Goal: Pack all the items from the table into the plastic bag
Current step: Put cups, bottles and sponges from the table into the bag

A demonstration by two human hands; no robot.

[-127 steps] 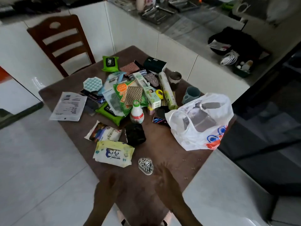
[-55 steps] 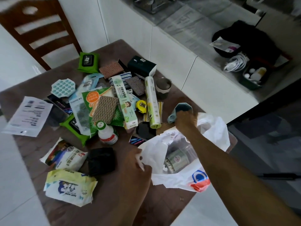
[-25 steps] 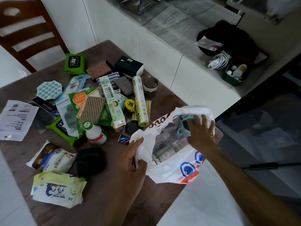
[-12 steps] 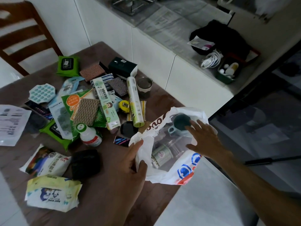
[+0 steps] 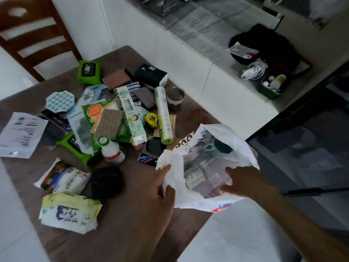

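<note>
- Brown wood makes up the table [image 5: 120,233] in the head view, with white floor tiles around it, a brown slatted chair [image 5: 32,35] at its far left corner and a white counter [image 5: 217,72] along its far side.
- The counter carries a black bag [image 5: 268,44], a coil of white cable [image 5: 254,69] and a small green tray [image 5: 270,89] of little bottles.
- The white plastic bag [image 5: 188,201] lies open at the table's right edge; a teal cup [image 5: 215,146] and a clear jar with a pale green lid [image 5: 194,176] sit inside it.
- Many items remain on the table: a baby wipes pack [image 5: 69,212], a black pouch [image 5: 105,182], a small white bottle [image 5: 111,150], a green wipes pack [image 5: 88,71], a tall cylinder [image 5: 163,114], a yellow tape measure [image 5: 151,120] and a dark mug [image 5: 175,99].
- The left hand [image 5: 158,197] pinches the bag's near left rim between thumb and fingers, holding the mouth up.
- The right hand [image 5: 243,180] reaches into the bag's mouth with fingers loosely spread, gripping nothing visible; the fingertips sit close to the clear jar, and contact cannot be judged.
- Objects under the central pile are overlapped and hard to identify; the chair is cut off by the frame, and the printing on the packets is too blurred to read.
</note>
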